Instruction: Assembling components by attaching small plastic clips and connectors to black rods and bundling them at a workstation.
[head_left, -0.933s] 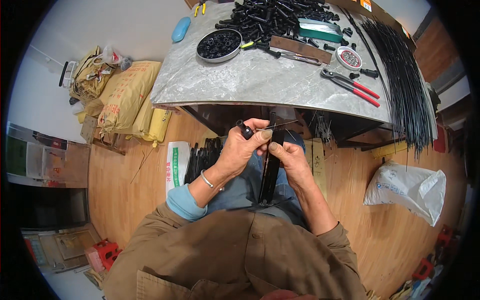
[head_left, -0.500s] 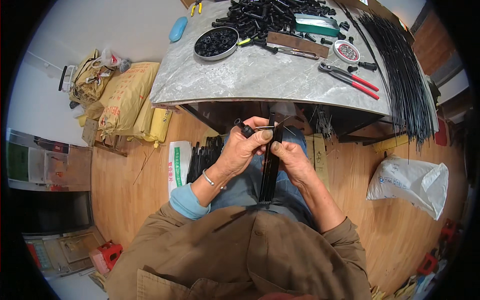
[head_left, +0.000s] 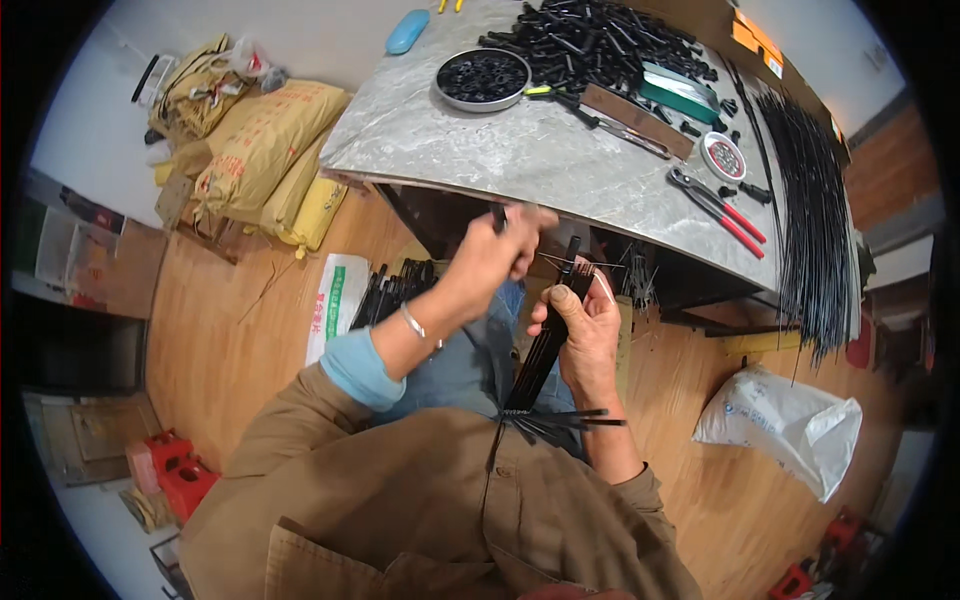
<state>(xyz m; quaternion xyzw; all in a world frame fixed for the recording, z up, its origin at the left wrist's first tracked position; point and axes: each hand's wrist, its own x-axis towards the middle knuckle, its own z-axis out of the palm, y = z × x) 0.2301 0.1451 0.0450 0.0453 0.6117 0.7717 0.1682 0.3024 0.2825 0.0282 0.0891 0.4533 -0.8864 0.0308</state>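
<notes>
My right hand (head_left: 585, 335) is closed around a flat bundle of long black strips (head_left: 540, 365), the thumb pressed on its front. The bundle stands on my lap and slants up to the right; loose strip ends fan out at its bottom. Thin wire-like pieces (head_left: 622, 266) cross near its top. Up and left of the bundle, apart from it, is my left hand (head_left: 490, 258), its fingertips smeared by motion. A short black tube (head_left: 499, 216) sticks up out of that hand.
On the grey table (head_left: 420, 140) lie a bowl of black rings (head_left: 484, 80), a heap of black tubes (head_left: 590, 45), red-handled pincers (head_left: 715, 210), a small white dish (head_left: 723, 157) and long black strands (head_left: 805, 210). A white sack (head_left: 780, 420) is on the floor at right.
My left hand has left the bundle's top and moved up, carrying the black tube. The bundle leans more to the right, and strip ends now spread at its bottom. The view has shifted.
</notes>
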